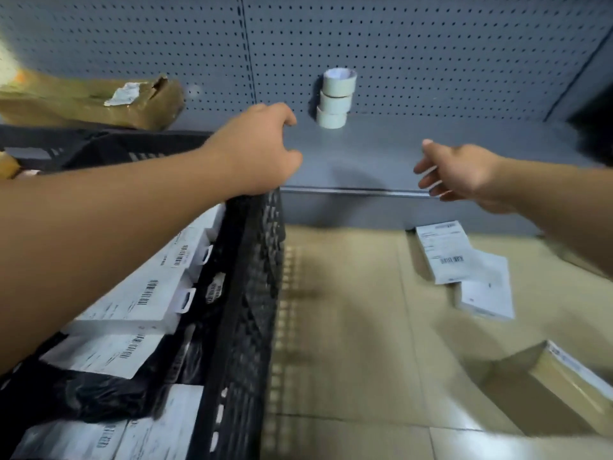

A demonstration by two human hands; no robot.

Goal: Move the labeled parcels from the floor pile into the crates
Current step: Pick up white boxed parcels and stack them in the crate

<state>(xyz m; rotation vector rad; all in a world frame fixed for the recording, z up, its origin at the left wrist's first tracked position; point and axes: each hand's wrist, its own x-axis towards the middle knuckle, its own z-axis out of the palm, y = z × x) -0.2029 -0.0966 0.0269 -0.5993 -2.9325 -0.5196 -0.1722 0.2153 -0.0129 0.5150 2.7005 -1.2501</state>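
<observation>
Two hands: left hand [262,144] apparently grasps the black lattice crate [252,293] rim; right hand [461,171] released, fingers loose.

- No text, brand or number is legible; motion blur throughout.
- Parcels in the black crate [252,293]: white labels [146,293] bearing barcodes, print unreadable.
- Two parcels on the floor [444,252]: white labels with barcode and lines of print, unreadable.
</observation>
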